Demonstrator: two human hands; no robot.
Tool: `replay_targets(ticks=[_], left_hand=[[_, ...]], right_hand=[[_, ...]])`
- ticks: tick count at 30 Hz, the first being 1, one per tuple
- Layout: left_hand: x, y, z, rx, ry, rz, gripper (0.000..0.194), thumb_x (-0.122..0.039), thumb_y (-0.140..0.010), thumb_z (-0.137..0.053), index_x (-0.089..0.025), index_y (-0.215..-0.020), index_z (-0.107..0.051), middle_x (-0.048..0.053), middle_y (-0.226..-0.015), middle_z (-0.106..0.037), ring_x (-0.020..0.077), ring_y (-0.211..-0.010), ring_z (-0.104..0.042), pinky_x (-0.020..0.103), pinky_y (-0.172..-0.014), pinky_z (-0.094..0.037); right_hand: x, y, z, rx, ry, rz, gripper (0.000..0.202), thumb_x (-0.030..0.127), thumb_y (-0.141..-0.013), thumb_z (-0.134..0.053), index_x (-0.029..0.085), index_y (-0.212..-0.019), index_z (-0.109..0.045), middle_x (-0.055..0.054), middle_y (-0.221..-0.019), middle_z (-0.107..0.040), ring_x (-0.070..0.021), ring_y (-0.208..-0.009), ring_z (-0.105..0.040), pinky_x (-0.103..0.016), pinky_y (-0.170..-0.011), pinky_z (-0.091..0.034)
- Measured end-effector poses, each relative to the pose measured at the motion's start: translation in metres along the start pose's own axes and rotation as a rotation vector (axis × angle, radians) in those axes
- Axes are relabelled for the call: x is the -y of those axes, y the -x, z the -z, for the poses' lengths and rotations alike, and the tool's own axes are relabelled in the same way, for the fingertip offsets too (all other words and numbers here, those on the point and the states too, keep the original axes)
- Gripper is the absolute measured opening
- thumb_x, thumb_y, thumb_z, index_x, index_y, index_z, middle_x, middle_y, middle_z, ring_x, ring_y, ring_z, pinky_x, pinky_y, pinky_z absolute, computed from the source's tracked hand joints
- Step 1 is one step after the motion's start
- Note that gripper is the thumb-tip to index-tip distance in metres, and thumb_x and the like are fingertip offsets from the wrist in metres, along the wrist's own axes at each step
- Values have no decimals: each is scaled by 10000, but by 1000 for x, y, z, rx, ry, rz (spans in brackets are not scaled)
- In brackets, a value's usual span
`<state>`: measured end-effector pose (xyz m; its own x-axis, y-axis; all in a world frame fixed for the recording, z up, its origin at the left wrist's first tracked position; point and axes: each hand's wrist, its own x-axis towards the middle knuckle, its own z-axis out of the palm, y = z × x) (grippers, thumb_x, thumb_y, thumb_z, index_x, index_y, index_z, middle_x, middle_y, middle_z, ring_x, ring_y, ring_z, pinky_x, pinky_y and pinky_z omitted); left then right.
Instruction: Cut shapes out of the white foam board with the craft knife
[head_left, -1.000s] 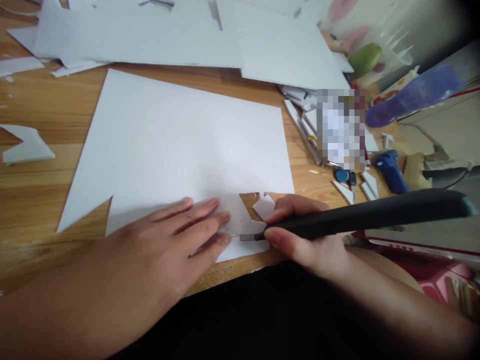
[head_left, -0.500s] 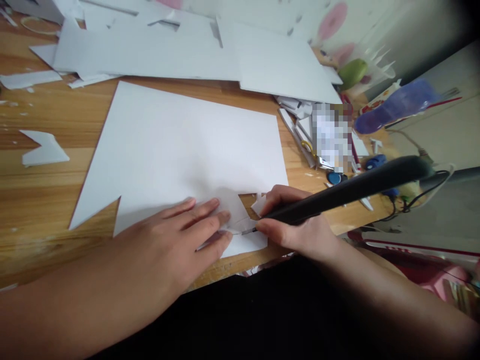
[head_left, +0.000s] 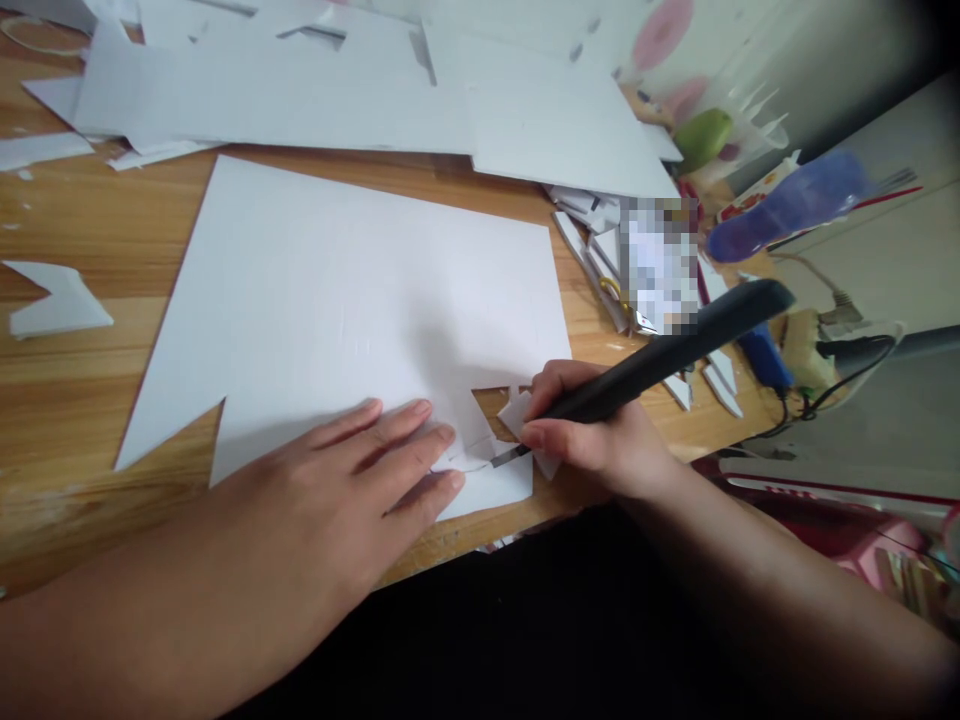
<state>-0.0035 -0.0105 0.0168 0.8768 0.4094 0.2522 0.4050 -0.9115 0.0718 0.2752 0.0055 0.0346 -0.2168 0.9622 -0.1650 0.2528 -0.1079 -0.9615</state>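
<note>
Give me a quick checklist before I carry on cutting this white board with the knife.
1. Left hand flat on the white board, pinning it: ok.
2. Left fingertips away from the blade: not ok, they lie just beside its tip.
3. Right hand gripping the black craft knife low, near the blade: ok.
4. Loose cut scrap out of the cutting path: not ok, it sits right by the blade.
5. Cutting mat under the board: not ok, only the bare wooden table shows.
6. Blade sharpness: cannot tell.
</note>
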Motion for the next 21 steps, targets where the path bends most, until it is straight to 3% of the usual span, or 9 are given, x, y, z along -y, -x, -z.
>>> replay_targets(ticks=[2, 6, 9, 13, 21], left_hand=[[1, -1, 0, 5, -6, -2, 417, -231, -1108, -334, -223, -1359, -666, 73, -1454, -679, 306, -1379, -595, 433, -1188, -399], [-2, -2, 1, -12, -8, -11, 405, -251, -1116, -345, -212, -1357, -668, 61, -1429, -699, 311, -1360, -606, 427, -1196, -372], [-8, 1, 1, -10, 61, 51, 422, -244, -1112, -339, -218, -1361, -678, 2, -1454, -695, 295, -1418, -562, 400, -1297, -230], [-10, 4, -3, 33, 144, 81, 415, -250, -1078, -407, -212, -1388, -681, -21, -1514, -660, 287, -1519, -467, 362, -1359, -46], [-11, 9, -9, 22, 127, 19, 445, -258, -1027, -471, -178, -1423, -656, 21, -1572, -610, 309, -1669, -143, 427, -1385, 9]], right_hand=[[1, -4, 3, 30, 27, 20, 232, 289, -707, -858, 205, -654, -649, 28, -602, -621, -116, -550, -539, -222, -476, -427], [11, -15, 10, 230, 132, 62, 242, 285, -706, -857, 202, -671, -632, 28, -614, -621, -113, -563, -545, -216, -480, -426], [17, -26, 14, 339, 164, 41, 264, 263, -703, -843, 206, -664, -589, 50, -605, -593, -93, -547, -516, -197, -466, -397], [17, -38, 16, 425, 124, 15, 246, 250, -706, -835, 204, -675, -595, 57, -617, -608, -83, -550, -515, -185, -467, -395], [18, -59, 20, 621, 93, 24, 216, 217, -698, -854, 197, -685, -639, 56, -635, -649, -86, -564, -559, -181, -491, -432]])
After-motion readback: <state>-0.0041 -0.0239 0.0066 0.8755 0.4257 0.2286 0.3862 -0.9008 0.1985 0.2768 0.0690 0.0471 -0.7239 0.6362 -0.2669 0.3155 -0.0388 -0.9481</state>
